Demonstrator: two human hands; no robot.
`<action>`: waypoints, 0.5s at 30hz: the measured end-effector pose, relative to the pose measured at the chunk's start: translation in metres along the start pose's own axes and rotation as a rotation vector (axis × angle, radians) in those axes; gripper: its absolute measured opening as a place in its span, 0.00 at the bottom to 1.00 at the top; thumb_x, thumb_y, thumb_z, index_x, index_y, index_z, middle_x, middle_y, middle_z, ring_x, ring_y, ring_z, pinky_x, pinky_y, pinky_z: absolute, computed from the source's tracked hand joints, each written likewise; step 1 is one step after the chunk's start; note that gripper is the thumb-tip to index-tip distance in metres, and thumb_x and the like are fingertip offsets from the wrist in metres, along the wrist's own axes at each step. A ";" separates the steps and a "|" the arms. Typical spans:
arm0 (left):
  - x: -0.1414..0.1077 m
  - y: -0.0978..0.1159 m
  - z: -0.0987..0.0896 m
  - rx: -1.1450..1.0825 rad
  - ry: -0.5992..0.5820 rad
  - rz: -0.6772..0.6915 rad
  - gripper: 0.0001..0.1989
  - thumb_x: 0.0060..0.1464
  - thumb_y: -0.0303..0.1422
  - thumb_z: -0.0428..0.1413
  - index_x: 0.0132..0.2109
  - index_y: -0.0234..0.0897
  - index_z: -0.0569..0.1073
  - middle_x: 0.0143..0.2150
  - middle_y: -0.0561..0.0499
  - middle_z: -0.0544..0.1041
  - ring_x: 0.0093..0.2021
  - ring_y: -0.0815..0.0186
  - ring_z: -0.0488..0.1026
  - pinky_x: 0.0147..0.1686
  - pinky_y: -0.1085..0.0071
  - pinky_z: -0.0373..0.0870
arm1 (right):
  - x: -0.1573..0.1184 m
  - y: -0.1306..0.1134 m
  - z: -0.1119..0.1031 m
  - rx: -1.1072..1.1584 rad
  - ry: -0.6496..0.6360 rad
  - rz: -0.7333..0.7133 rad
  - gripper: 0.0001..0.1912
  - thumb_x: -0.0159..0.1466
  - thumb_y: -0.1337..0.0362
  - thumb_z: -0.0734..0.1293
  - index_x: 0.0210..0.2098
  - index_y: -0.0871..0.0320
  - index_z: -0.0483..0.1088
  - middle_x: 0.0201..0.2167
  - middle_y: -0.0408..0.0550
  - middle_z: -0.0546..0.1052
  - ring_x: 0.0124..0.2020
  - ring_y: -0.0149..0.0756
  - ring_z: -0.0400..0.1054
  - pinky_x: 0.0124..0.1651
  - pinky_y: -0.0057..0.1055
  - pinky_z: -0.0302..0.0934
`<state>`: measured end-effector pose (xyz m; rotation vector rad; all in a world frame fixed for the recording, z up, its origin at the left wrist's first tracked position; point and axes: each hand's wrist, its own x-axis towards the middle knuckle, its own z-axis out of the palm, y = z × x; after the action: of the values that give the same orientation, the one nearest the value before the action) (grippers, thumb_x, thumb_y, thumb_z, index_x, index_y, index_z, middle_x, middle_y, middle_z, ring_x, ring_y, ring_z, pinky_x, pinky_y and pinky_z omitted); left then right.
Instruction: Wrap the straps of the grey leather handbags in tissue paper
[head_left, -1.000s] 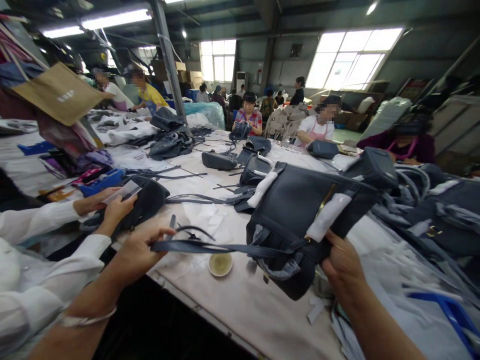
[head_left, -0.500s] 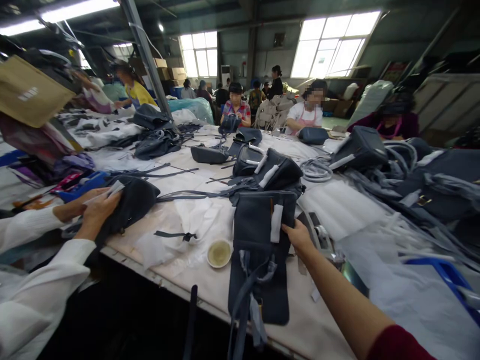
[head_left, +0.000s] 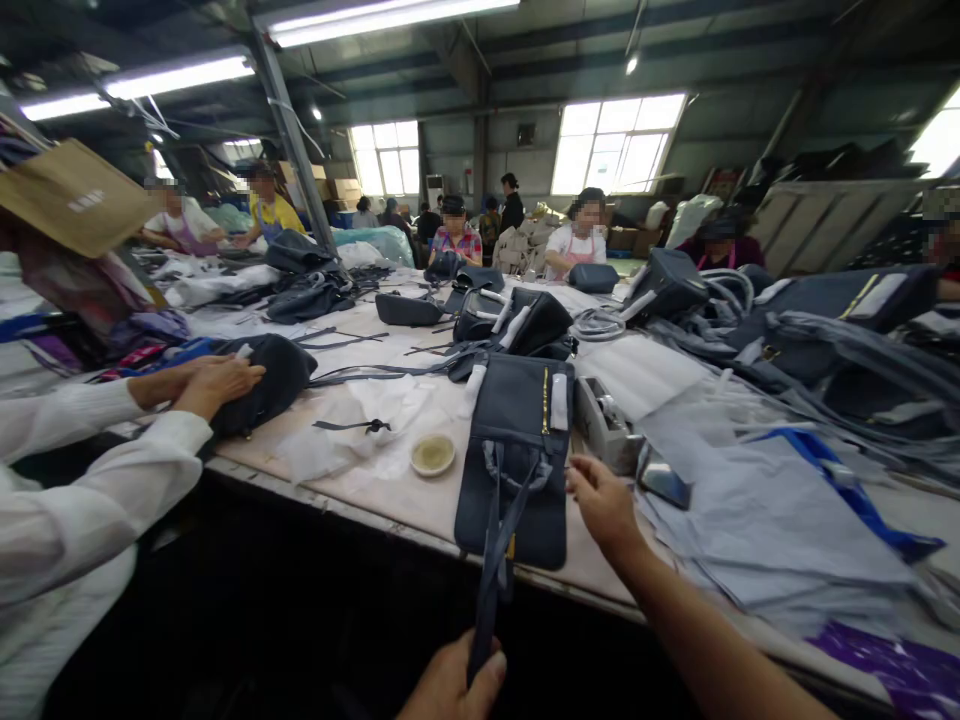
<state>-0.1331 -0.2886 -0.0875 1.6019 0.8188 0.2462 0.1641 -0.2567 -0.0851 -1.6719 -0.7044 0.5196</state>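
Observation:
A dark navy backpack lies flat on the table with its long flap toward me, over the front edge. A gold zipper and white wrapped pieces show on its upper part. My left hand, low in the view, is closed around the dark strap that hangs off the flap. Just right of the bag is my right hand, with fingertips pinched close to the bag's side edge. What the pinch holds, if anything, is too small to make out.
A shallow round dish stands left of the bag. To the right are a grey tape dispenser, a phone-like dark slab and white sheets. At left, a co-worker's hands work on another dark bag. More bags lie behind.
My left hand has come into view gripping the strap. My right hand has left its hold on the bag's upper side and sits lower beside it. The view has shifted right.

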 end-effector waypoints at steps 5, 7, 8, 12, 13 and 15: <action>-0.001 -0.016 0.051 0.456 0.307 0.007 0.32 0.55 0.34 0.55 0.66 0.35 0.62 0.62 0.34 0.68 0.62 0.46 0.66 0.61 0.55 0.61 | -0.139 0.020 0.022 0.165 -0.387 0.263 0.21 0.51 0.52 0.73 0.39 0.58 0.77 0.33 0.50 0.81 0.33 0.44 0.74 0.35 0.35 0.65; -0.006 -0.022 0.073 0.617 0.318 -0.028 0.38 0.52 0.30 0.55 0.69 0.28 0.56 0.67 0.28 0.60 0.66 0.42 0.60 0.63 0.51 0.57 | -0.161 0.020 0.031 0.173 -0.370 0.266 0.19 0.50 0.54 0.74 0.37 0.58 0.77 0.32 0.48 0.80 0.35 0.45 0.74 0.36 0.35 0.65; -0.009 -0.025 0.082 0.656 0.311 -0.032 0.39 0.51 0.30 0.55 0.69 0.26 0.54 0.68 0.27 0.58 0.67 0.41 0.58 0.63 0.50 0.56 | -0.164 0.019 0.033 0.179 -0.339 0.267 0.17 0.48 0.56 0.74 0.35 0.59 0.77 0.29 0.47 0.80 0.35 0.45 0.73 0.35 0.34 0.64; -0.019 -0.037 0.089 0.517 0.300 0.182 0.38 0.52 0.33 0.56 0.69 0.31 0.56 0.66 0.32 0.62 0.66 0.47 0.61 0.63 0.55 0.59 | -0.155 0.016 0.022 0.229 -0.275 0.292 0.09 0.45 0.63 0.70 0.26 0.59 0.73 0.19 0.43 0.76 0.27 0.41 0.72 0.30 0.33 0.63; -0.018 -0.037 0.084 0.438 0.325 0.221 0.35 0.54 0.36 0.56 0.67 0.32 0.60 0.62 0.33 0.67 0.63 0.50 0.65 0.62 0.57 0.61 | -0.152 0.017 0.016 0.250 -0.276 0.295 0.08 0.46 0.64 0.69 0.27 0.59 0.73 0.18 0.43 0.75 0.25 0.41 0.72 0.28 0.32 0.62; -0.010 -0.031 0.071 0.271 0.388 0.235 0.27 0.57 0.41 0.54 0.60 0.31 0.69 0.52 0.36 0.75 0.54 0.53 0.73 0.56 0.59 0.67 | -0.151 0.019 0.006 0.298 -0.275 0.289 0.10 0.45 0.65 0.66 0.28 0.60 0.73 0.18 0.44 0.76 0.23 0.39 0.71 0.27 0.31 0.61</action>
<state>-0.1105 -0.3505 -0.1290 1.9409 0.9892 0.6526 0.0550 -0.3594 -0.1101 -1.4399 -0.5497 1.0250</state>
